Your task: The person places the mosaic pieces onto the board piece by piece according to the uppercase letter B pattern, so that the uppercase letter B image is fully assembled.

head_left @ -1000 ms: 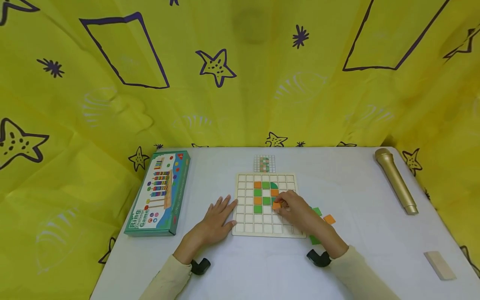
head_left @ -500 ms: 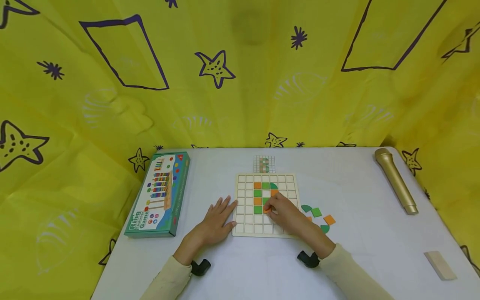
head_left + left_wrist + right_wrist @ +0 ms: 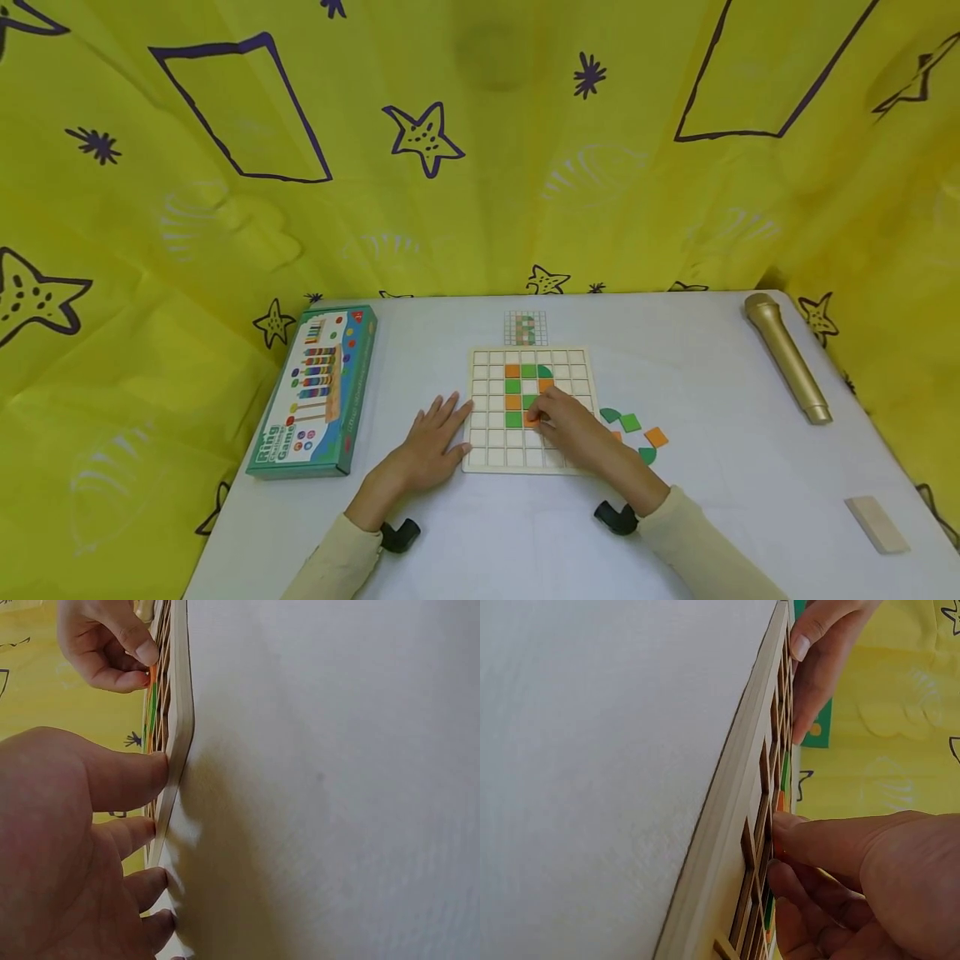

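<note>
A wooden grid board (image 3: pixel 483 457) lies on the table, with several orange and green tiles set in its cells. My right hand (image 3: pixel 568 427) is over the middle of the board, thumb and fingertips pinching an orange square tile (image 3: pixel 528 422) at a cell beside a green tile (image 3: pixel 513 420). In the right wrist view, that tile's edge shows between thumb and finger, right at the grid. My left hand (image 3: pixel 431 443) lies with fingers spread at the board's left side, its fingertips touching the edge. The fingers of the right hand hide part of the pattern.
Beyond the board lies a small pattern card (image 3: pixel 525 328). Loose tiles, including an orange square (image 3: pixel 656 437), lie to its right. A ring game box (image 3: pixel 315 392) stands at left, a gold microphone (image 3: pixel 787 358) and a pale wooden block (image 3: pixel 877 525) at right.
My right hand has moved left across the board with the orange tile, down to a cell beside the lower green tile. The left hand has stayed at the board's edge.
</note>
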`<act>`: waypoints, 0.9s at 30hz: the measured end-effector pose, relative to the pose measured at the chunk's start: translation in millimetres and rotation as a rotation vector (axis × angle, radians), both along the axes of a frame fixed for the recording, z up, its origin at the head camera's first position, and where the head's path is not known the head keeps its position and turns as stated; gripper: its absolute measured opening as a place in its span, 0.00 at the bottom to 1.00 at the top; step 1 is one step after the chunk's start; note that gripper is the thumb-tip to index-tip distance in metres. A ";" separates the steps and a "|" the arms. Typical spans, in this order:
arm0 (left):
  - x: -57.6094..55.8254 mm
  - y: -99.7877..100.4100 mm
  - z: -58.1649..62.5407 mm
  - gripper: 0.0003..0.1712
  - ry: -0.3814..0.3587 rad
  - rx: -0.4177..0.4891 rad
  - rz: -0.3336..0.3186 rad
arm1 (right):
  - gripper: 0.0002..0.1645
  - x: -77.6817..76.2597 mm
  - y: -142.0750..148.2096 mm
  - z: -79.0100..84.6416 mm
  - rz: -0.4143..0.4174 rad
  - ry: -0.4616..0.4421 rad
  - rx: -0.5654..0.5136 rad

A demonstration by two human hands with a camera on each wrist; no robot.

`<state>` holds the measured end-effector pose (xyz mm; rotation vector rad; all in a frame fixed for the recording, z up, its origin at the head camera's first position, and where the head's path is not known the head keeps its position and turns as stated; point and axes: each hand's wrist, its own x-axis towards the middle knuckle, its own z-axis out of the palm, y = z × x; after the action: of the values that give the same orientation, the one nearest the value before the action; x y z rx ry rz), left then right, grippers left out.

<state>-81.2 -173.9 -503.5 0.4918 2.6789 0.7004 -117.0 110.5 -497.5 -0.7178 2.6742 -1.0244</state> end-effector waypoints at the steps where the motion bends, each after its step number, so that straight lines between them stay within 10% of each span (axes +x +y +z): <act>1: 0.1 -0.3 -0.1 0.38 0.001 0.001 0.000 | 0.06 0.0 0.3 0.2 0.011 0.015 0.002; 12: 0.0 -0.5 2.4 0.37 0.002 0.023 -0.005 | 0.07 -1.0 11.3 4.7 -0.020 0.047 0.056; 27: 0.2 0.1 3.2 0.37 0.006 0.025 -0.004 | 0.23 -21.3 100.1 27.4 -0.085 -0.249 0.192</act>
<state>-81.0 -173.8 -500.3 0.5064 2.6767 0.7334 -138.3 210.6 -470.2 -0.4124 2.5571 -0.8006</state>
